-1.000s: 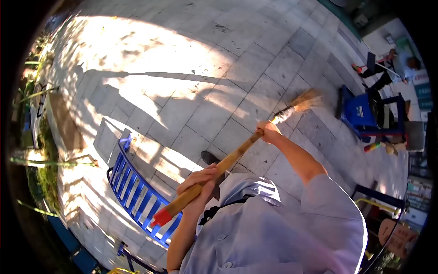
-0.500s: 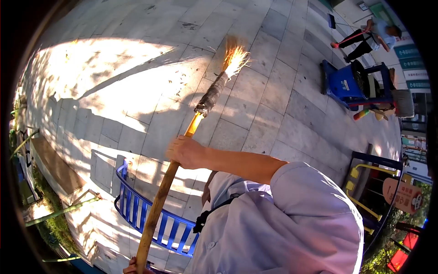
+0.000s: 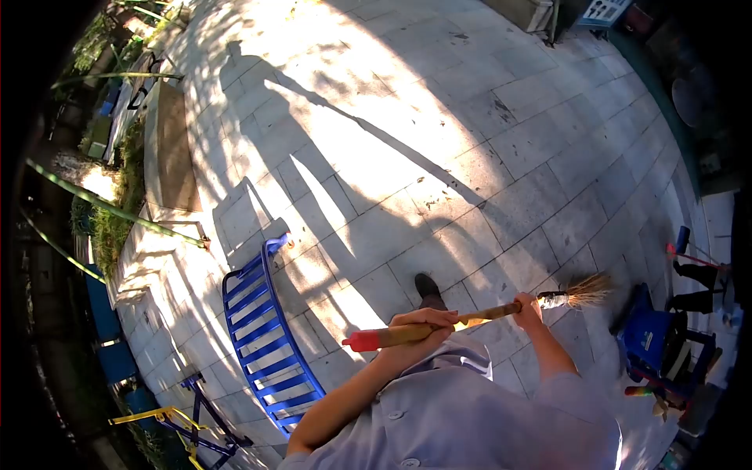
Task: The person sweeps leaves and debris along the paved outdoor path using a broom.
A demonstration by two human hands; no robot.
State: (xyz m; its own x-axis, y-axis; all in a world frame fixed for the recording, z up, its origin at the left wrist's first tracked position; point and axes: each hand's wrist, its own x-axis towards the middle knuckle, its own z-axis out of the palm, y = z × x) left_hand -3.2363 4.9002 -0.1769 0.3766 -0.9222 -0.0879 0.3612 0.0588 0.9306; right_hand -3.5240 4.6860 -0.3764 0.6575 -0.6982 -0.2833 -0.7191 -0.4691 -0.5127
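Observation:
A broom [image 3: 489,313] with a yellowish pole lies across the front of my body. Its red end [image 3: 364,340] points left and its straw bristles [image 3: 589,291] point right, above the paving. My left hand [image 3: 424,326] is closed round the pole near the red end. Further along, close to the dark and pale binding below the bristles, my right hand [image 3: 528,309] grips the same pole. One dark shoe [image 3: 427,285] shows on the ground beyond the broom.
A blue slatted bench [image 3: 270,345] stands at my left. To the right is a blue cart [image 3: 650,337], with a person's dark-trousered legs [image 3: 693,286] behind it. A planter wall [image 3: 172,149] and green poles edge the left. Scattered leaves [image 3: 439,188] lie on sunlit paving.
The broom has swung from pointing away from me to pointing right. My left hand has come up into full view on the pole. The view has turned towards the left.

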